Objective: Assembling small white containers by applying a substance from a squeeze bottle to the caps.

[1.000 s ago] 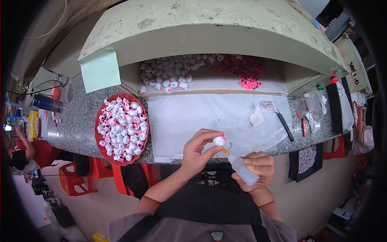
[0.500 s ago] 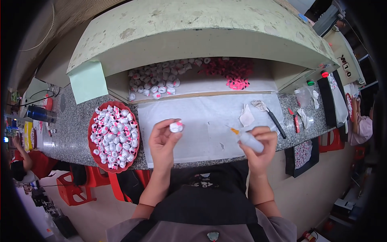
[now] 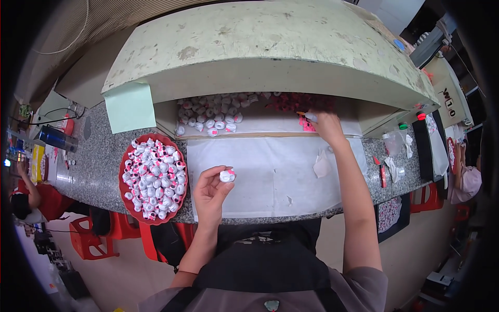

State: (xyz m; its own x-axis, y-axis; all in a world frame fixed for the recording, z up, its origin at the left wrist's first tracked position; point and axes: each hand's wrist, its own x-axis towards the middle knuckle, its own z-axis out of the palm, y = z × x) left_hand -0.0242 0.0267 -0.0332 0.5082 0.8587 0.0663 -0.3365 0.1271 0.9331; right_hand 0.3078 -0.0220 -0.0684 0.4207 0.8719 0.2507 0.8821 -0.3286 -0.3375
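Between the thumb and fingers of my left hand is a small rounded white piece with pink patches, held over the white sheet. My right hand reaches under the pale green shelf and grips a small whitish squeeze bottle with an orange tip. That hand is at a heap of small flat pink pieces; whether its fingertips touch one cannot be seen. Left of the heap, under the same shelf, lie many similar white pieces.
A red scalloped tray full of white, pink and black pieces stands left of the white sheet. The pale green shelf overhangs the work area. A crumpled tissue, a red tool and a clear cup lie to the right.
My right hand has moved forward from above the sheet to the pink heap under the shelf, still holding the bottle. My left hand has stayed nearly in place with its white piece.
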